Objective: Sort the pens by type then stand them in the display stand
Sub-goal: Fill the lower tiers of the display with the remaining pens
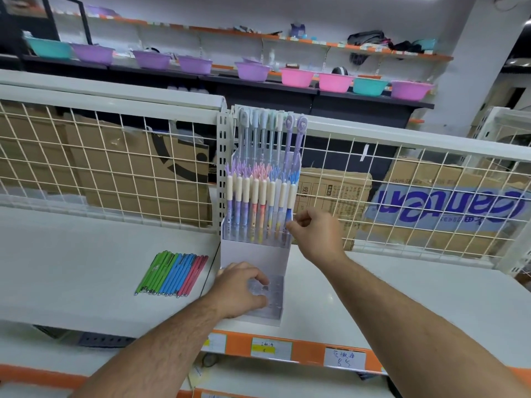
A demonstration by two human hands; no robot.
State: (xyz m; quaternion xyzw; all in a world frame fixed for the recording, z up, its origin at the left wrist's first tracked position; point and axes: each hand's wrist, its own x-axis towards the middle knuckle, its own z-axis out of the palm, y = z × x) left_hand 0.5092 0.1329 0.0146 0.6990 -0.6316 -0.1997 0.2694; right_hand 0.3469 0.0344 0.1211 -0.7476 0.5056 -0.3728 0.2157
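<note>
While the orange shelf edge with paper price labels [271, 348] lies nearest, the left hand [244, 288] is seen just beyond it. Its fingers are curled over the clear plastic front tier of the white and clear tiered display stand [253, 254], which is set on the white shelf [86, 268]. No pens are held in that front tier. To the left of the stand, near but apart from it, slim green, blue and pink loose pens [172, 272] are laid flat on the shelf, grouped by colour.

Farther back, the right hand [316, 234] is closed in a narrow pinch on the lower barrel of the blue-tufted pen [290, 201] at the right end of the middle row [258, 196]. Cream-capped pens with pastel tufted tops are stood upright there, side by side. Behind them a back row of tall pastel pens with rounded toppers [270, 130] is stood.

The pens are judged light, stiff and smooth, so a slip is likely if one is taken by the tip. A pinch at mid-barrel, below the cap, is best suited, and the soft tufts are better left untouched. The stand is judged light and easily tipped, hence the steadying hold at its front.

Beyond, a cream wire mesh panel [115, 168], brown cartons [336, 193] and pastel plastic bowls [296, 77] are seen.
</note>
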